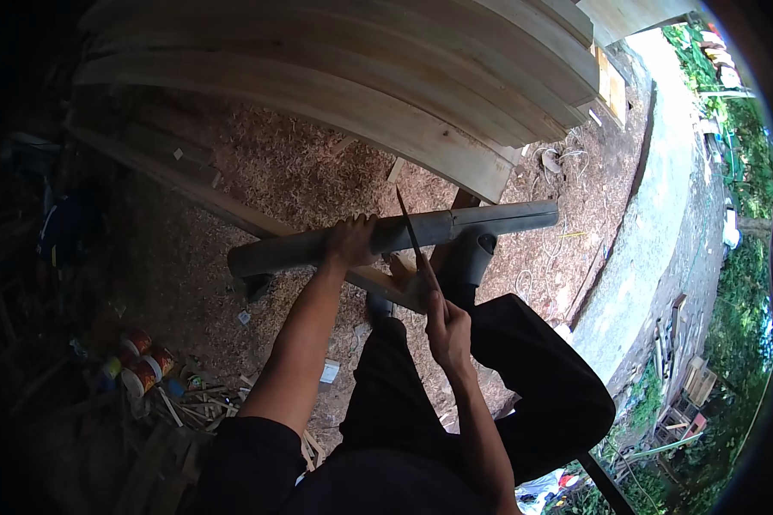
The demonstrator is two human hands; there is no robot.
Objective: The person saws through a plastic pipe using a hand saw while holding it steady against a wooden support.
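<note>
A long dark grey pipe (301, 249) lies across a wooden beam (266, 225), with a cut line in it right of its middle. My left hand (349, 241) rests on top of the pipe with its fingers wrapped over it. Closed round the handle of a saw (413, 236) is my right hand (448, 333). The narrow saw blade points up and away and crosses the pipe between my left hand and the cut line. A boot (472, 257) is against the underside of the pipe's right part.
Stacked wooden boards (343, 60) stretch across the top. Wood shavings (275, 154) cover the ground. Cans (139, 375) and wood scraps (206, 403) lie at the lower left. A concrete strip (648, 249) runs along the right, with plants (747, 283) beyond.
</note>
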